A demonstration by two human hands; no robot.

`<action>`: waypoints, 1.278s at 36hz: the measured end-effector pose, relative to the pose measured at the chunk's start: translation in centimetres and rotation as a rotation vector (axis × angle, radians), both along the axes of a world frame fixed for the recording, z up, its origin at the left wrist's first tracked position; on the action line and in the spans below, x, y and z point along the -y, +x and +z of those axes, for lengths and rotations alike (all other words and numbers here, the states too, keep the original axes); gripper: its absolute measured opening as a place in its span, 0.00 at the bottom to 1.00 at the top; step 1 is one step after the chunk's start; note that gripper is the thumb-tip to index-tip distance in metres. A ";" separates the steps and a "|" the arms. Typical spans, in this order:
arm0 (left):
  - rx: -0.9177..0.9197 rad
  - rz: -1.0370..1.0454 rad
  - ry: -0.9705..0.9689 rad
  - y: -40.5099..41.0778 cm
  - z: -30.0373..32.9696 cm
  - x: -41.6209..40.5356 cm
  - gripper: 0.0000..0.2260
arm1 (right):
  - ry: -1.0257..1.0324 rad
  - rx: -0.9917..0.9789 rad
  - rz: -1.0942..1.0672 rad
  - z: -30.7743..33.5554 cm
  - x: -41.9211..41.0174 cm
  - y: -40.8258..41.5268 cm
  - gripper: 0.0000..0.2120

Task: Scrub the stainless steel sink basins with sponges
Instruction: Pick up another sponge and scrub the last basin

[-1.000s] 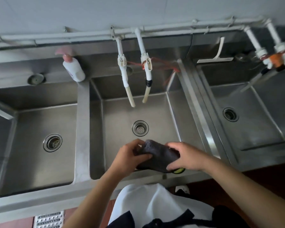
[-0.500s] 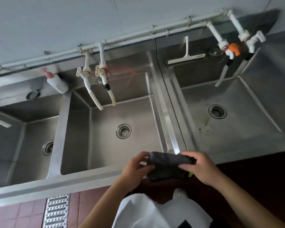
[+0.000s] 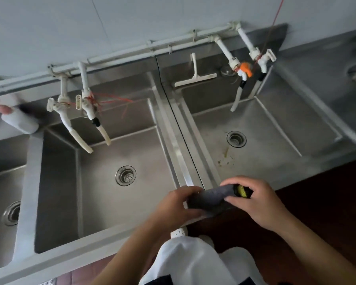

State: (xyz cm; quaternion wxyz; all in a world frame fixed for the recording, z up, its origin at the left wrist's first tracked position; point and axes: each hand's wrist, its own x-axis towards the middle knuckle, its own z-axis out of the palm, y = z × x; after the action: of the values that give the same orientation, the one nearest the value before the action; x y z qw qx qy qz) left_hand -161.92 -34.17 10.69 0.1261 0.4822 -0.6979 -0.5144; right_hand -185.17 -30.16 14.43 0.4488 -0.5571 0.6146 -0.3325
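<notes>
Hands meet above the front rim between two stainless steel basins [image 3: 132, 202], gripping a dark grey scrubbing sponge [image 3: 212, 199] rolled into a tube. Its long axis runs left to right, tilting slightly up toward the right, where a yellow end shows. Left hand [image 3: 174, 206] fingers curl round the near end; right hand [image 3: 257, 202] fingers pinch the yellow end, seemingly over the right basin [image 3: 275, 140].

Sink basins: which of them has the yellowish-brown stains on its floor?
The right basin, beside the white squeegee. Stains sit just below its drain; the middle basin shows none.
</notes>
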 end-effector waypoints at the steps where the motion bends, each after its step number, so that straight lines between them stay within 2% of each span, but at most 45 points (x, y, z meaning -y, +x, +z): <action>1: 0.015 -0.033 -0.012 -0.4 -0.3 0.5 0.20 | 0.007 -0.022 -0.025 0.3 -0.1 -0.4 0.19; 4: -0.026 -0.121 0.001 -1.8 -0.5 2.6 0.17 | 0.073 -0.083 -0.071 1.0 0.0 -2.3 0.17; 8: -0.220 -0.122 0.054 -3.7 0.7 6.2 0.17 | 0.195 -0.125 -0.147 0.9 0.9 -5.0 0.19; 13: -0.238 -0.211 -0.018 -6.2 3.2 9.0 0.24 | 0.397 -0.141 0.088 2.2 3.2 -6.1 0.29; 15: -0.256 -0.254 -0.052 -7.1 4.5 9.9 0.27 | 0.413 -0.120 0.201 3.1 4.6 -6.4 0.30; 18: -0.273 -0.298 -0.083 -8.4 5.9 11.6 0.31 | 0.354 -0.036 0.228 3.3 7.3 -6.3 0.27; 22: -0.233 -0.239 -0.070 -10.4 6.1 14.3 0.32 | 0.321 0.215 0.147 -0.1 11.1 -6.3 0.16; 25: -0.122 -0.148 -0.093 -12.0 4.3 16.5 0.28 | 0.413 0.346 0.095 -3.9 14.2 -7.2 0.12; 27: -0.003 -0.050 -0.146 -13.0 2.3 18.1 0.25 | 0.533 0.442 0.105 -6.1 16.5 -8.5 0.12; 30: 0.123 0.256 -0.114 -13.9 -1.6 20.5 0.22 | 0.695 0.547 0.062 -9.6 19.7 -11.6 0.14; 33: 0.351 0.526 -0.041 -14.0 -6.1 22.6 0.26 | 0.802 0.562 -0.057 -13.4 22.8 -15.0 0.15; 36: 0.631 0.561 0.062 -13.6 -10.3 23.6 0.32 | 0.842 0.554 -0.167 -17.2 26.0 -17.5 0.13; 38: 0.726 0.546 0.027 -13.4 -12.5 23.7 0.33 | 0.823 0.496 -0.248 -20.3 28.2 -18.3 0.11; 42: 0.867 0.581 -0.135 -14.5 -15.1 23.5 0.32 | 0.675 0.233 -0.323 -26.5 32.7 -18.3 0.06; 46: 0.915 0.633 -0.254 -15.1 -16.0 23.2 0.31 | 0.451 -0.060 -0.440 -30.8 38.3 -18.8 0.14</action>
State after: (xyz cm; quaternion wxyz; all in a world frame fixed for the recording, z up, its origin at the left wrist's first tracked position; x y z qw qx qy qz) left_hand -176.97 -57.36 -5.34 0.0159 0.8225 -0.5593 -0.1023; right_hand -203.98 -68.46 -16.40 0.4599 -0.3069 0.7915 -0.2604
